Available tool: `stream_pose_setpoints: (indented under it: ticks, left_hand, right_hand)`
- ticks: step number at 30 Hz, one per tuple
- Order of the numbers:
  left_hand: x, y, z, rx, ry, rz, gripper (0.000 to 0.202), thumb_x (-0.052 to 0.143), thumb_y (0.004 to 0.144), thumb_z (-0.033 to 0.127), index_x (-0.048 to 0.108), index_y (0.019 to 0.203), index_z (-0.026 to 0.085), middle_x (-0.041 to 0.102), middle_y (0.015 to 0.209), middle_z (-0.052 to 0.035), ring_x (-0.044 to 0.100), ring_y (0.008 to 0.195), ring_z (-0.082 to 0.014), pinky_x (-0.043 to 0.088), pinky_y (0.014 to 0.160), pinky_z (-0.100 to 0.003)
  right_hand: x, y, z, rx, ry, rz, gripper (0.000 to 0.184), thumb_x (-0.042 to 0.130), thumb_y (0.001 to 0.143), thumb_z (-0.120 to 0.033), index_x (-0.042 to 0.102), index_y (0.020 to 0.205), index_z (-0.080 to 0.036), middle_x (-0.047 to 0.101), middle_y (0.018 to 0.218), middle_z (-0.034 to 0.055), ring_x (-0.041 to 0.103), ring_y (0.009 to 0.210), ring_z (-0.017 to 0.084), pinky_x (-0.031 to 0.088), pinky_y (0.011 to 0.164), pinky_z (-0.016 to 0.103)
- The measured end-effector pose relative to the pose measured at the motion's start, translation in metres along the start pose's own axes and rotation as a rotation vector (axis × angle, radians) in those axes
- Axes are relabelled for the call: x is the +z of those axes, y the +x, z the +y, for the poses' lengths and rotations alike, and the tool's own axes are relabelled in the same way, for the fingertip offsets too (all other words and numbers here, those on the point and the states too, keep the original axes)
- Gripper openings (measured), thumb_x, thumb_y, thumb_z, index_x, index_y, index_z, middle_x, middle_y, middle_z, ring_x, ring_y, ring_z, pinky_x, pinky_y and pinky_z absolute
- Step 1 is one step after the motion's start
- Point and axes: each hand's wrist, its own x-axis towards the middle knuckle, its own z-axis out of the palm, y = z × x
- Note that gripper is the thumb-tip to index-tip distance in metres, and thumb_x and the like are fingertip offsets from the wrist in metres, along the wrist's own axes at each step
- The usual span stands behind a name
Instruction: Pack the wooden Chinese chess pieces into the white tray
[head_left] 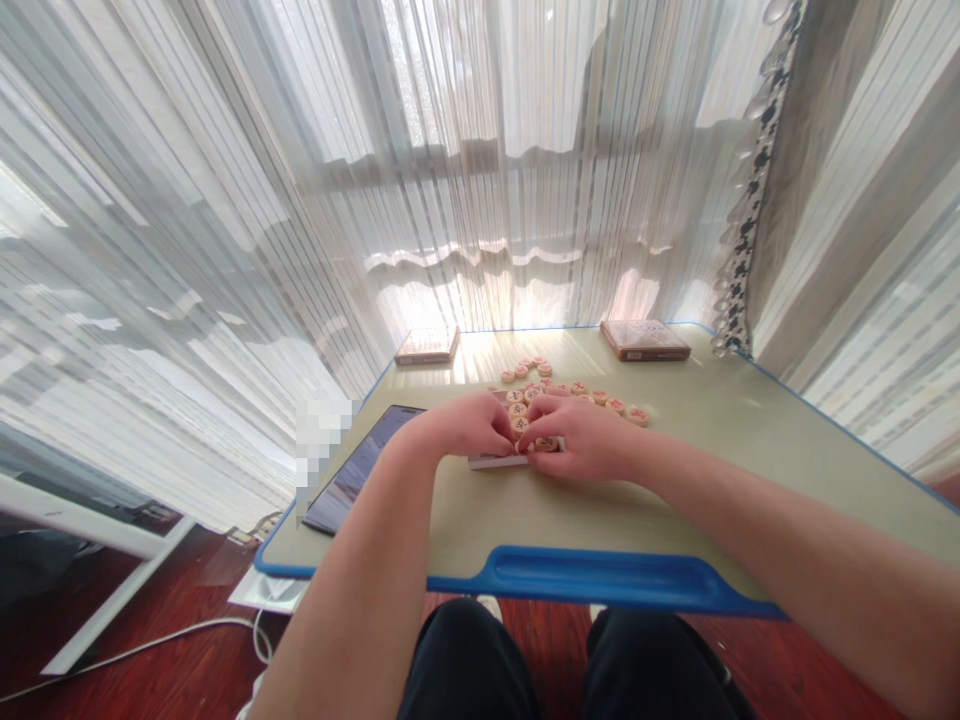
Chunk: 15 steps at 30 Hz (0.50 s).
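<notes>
The knees in black trousers (465,670) sit just under the desk's front edge. Above them, a blue pen tray (600,578) is moulded into that edge, and a strip of pale green desk (697,450) separates it from the hands.

The left hand (469,425) and the right hand (581,437) meet near the middle of the desk, both curled narrow, their fingertips (527,412) closed around a few round wooden xiangqi pieces (519,425). Those pieces sit on or just beside a flat pale box (491,462), and one more lies under the right hand's fingers. The rest of the pieces spread in a loose band just beyond the hands, reaching toward the right. Their red characters are too small to read.

A dark tablet (360,470) lies left of the left forearm, near the desk's blue left edge, with a blurred patch beside it. Two flat brown boxes (426,346) (645,340) stand near the far edge, their labels unreadable. Sheer striped curtains (487,150) hang behind the desk, and a white cable (150,650) crosses the wooden floor (187,665) at lower left.
</notes>
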Motion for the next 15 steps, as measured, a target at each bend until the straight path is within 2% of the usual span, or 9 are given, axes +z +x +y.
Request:
stream_pose_setpoints:
  ticks: [4, 9, 15]
  left_hand:
    - [0.0002, -0.0002, 0.0008, -0.007, -0.031, 0.012, 0.015, 0.058, 0.058, 0.03, 0.065, 0.053, 0.018, 0.048, 0.048, 0.0023, 0.038, 0.05, -0.0103, 0.026, 0.048, -0.024]
    - [0.0009, 0.0006, -0.001, -0.015, 0.012, 0.025, 0.017, 0.056, 0.06, 0.032, 0.064, 0.055, 0.019, 0.049, 0.049, 0.0024, 0.039, 0.05, -0.0106, 0.027, 0.048, -0.025]
    - [0.001, 0.0015, -0.0021, -0.024, 0.062, 0.03, 0.016, 0.053, 0.061, 0.03, 0.063, 0.055, 0.019, 0.046, 0.048, 0.0025, 0.037, 0.048, -0.0103, 0.025, 0.046, -0.025]
  right_hand:
    - [-0.0017, -0.0002, 0.0005, -0.042, -0.036, -0.023, 0.019, 0.061, 0.071, -0.021, 0.072, 0.085, -0.025, 0.062, 0.088, 0.0043, 0.052, 0.086, 0.019, 0.042, 0.083, 0.037]
    - [-0.0037, -0.0011, 0.0005, -0.031, -0.069, -0.022, 0.018, 0.059, 0.07, -0.018, 0.071, 0.083, -0.024, 0.058, 0.083, 0.0039, 0.051, 0.083, 0.019, 0.042, 0.077, 0.034]
    - [-0.0047, -0.0015, 0.0011, -0.044, -0.098, -0.047, 0.021, 0.058, 0.071, -0.018, 0.072, 0.085, -0.025, 0.057, 0.081, 0.0034, 0.05, 0.082, 0.018, 0.042, 0.078, 0.034]
